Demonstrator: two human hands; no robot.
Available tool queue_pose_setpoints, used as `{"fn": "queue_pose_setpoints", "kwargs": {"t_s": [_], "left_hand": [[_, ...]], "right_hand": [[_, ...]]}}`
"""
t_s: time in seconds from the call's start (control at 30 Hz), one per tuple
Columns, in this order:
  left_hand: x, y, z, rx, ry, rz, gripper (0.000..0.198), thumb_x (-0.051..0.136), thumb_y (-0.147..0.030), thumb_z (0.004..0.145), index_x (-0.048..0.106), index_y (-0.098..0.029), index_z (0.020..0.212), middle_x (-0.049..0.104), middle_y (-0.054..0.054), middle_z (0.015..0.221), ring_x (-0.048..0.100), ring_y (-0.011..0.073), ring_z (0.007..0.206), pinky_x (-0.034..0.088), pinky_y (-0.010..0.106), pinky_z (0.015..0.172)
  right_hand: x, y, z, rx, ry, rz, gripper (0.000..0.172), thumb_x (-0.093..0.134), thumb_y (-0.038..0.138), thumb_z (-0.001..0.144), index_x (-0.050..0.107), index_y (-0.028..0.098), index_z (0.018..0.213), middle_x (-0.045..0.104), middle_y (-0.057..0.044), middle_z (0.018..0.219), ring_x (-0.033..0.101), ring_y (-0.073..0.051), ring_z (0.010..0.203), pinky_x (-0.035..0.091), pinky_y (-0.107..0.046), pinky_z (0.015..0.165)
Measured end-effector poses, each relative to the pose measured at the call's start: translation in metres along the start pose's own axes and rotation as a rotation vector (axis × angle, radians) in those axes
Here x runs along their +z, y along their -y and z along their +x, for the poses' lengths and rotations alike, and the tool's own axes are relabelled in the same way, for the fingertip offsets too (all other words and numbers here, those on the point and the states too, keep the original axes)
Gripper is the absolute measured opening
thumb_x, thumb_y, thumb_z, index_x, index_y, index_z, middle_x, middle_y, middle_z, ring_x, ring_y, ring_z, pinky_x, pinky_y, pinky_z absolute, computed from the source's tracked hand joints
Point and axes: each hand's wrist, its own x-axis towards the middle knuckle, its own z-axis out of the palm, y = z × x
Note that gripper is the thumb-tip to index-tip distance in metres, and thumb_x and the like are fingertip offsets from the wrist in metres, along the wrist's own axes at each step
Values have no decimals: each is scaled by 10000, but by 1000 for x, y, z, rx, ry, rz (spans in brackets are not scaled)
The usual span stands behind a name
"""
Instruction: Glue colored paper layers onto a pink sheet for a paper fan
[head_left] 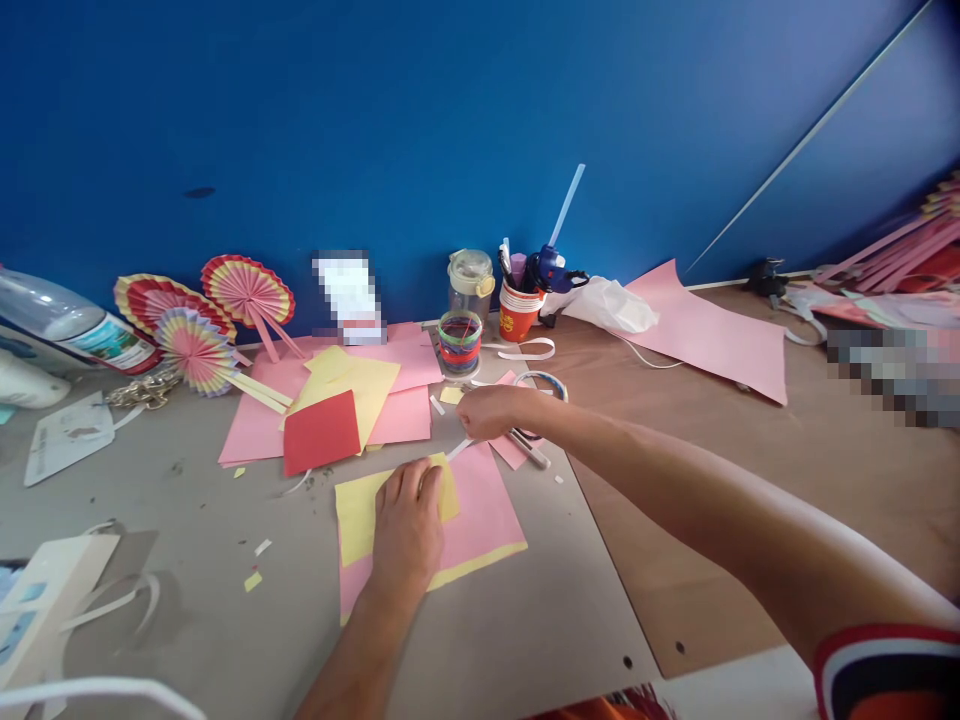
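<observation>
Your left hand [409, 515] lies palm-down, fingers bent and slightly parted, on a small yellow paper piece [356, 520], presumably to stop it sliding on the larger pink paper sheet [491, 500] beneath. Your right hand [491, 410] is curled just beyond that sheet, near a narrow white strip [460, 449]; whether it pinches the strip cannot be told. Counted: three pleated round paper fans [247, 290], propped at the blue wall [420, 130], apparently out of your way; one red paper rectangle [322, 435], left of the sheet.
</observation>
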Motion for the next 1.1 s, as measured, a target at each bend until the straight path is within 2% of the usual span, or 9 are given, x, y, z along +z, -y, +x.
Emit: {"fn": "queue_pose_setpoints", "kwargs": {"t_s": [0.17, 0.3, 0.4, 0.5, 0.6, 0.73, 0.87, 0.97, 1.1], "left_hand": [[2, 1, 0, 1, -24, -18, 334, 454, -15, 813, 582, -186, 1070, 623, 94, 1138, 549, 264, 1054, 432, 401, 878], [-3, 2, 0, 15, -119, -63, 247, 454, -109, 870, 560, -165, 1087, 603, 124, 1135, 557, 250, 1005, 429, 401, 880], [-12, -2, 1, 45, -144, -57, 247, 556, -285, 868, 559, -165, 1083, 601, 128, 1121, 553, 263, 996, 392, 444, 931], [-19, -10, 4, 39, -78, -8, 370, 649, -408, 798, 573, -163, 1065, 608, 119, 1065, 553, 273, 948, 394, 460, 910], [-21, -15, 7, -9, 26, 76, 388, 692, -416, 751, 595, -147, 1013, 603, 120, 1000, 554, 287, 893, 427, 450, 821], [-17, -13, 7, -36, 41, 67, 83, 601, -243, 813, 595, -170, 852, 603, 94, 908, 561, 268, 840, 448, 408, 739], [-15, -7, 4, -73, -76, -189, 144, 478, -154, 860, 515, -201, 729, 600, 52, 828, 575, 204, 791, 466, 357, 751], [-17, -2, 2, -189, -136, -423, 130, 469, -198, 879, 499, -210, 753, 606, 41, 862, 597, 165, 814, 486, 283, 714], [-21, 0, -1, -336, -164, -535, 158, 483, -260, 884, 495, -212, 734, 610, 30, 876, 594, 134, 762, 475, 225, 619]], "right_hand": [[-4, -7, -14, 2, -78, 83, 99, 549, 119, 666, 542, 163, 578, 517, 5, 562, 451, -123, 541, 269, -246, 487], [3, -20, -30, 31, -185, 194, 105, 493, 194, 752, 549, 182, 665, 534, 23, 601, 446, -103, 510, 278, -229, 461], [18, -25, -41, 83, -425, 380, 116, 483, 245, 784, 562, 188, 721, 581, 22, 679, 491, -101, 573, 314, -208, 494], [39, -17, -44, 112, -669, 653, 100, 523, 248, 756, 556, 185, 686, 557, 32, 639, 479, -99, 590, 319, -204, 525], [60, 3, -38, 37, -659, 1009, 124, 511, 270, 747, 542, 187, 660, 511, 50, 588, 410, -85, 524, 295, -208, 501], [76, 23, -26, -21, -580, 1407, 96, 503, 230, 698, 507, 180, 616, 501, 50, 573, 351, -73, 495, 272, -208, 483], [81, 22, -20, -3, -584, 1486, 114, 494, 225, 703, 482, 182, 598, 485, 51, 538, 344, -69, 473, 266, -205, 471], [82, 16, -19, -5, -564, 1512, 100, 505, 208, 703, 498, 179, 608, 488, 53, 522, 357, -69, 463, 273, -199, 469], [80, 14, -22, 10, -517, 1457, 88, 510, 188, 715, 524, 173, 630, 504, 48, 559, 378, -71, 488, 274, -192, 466]]}}
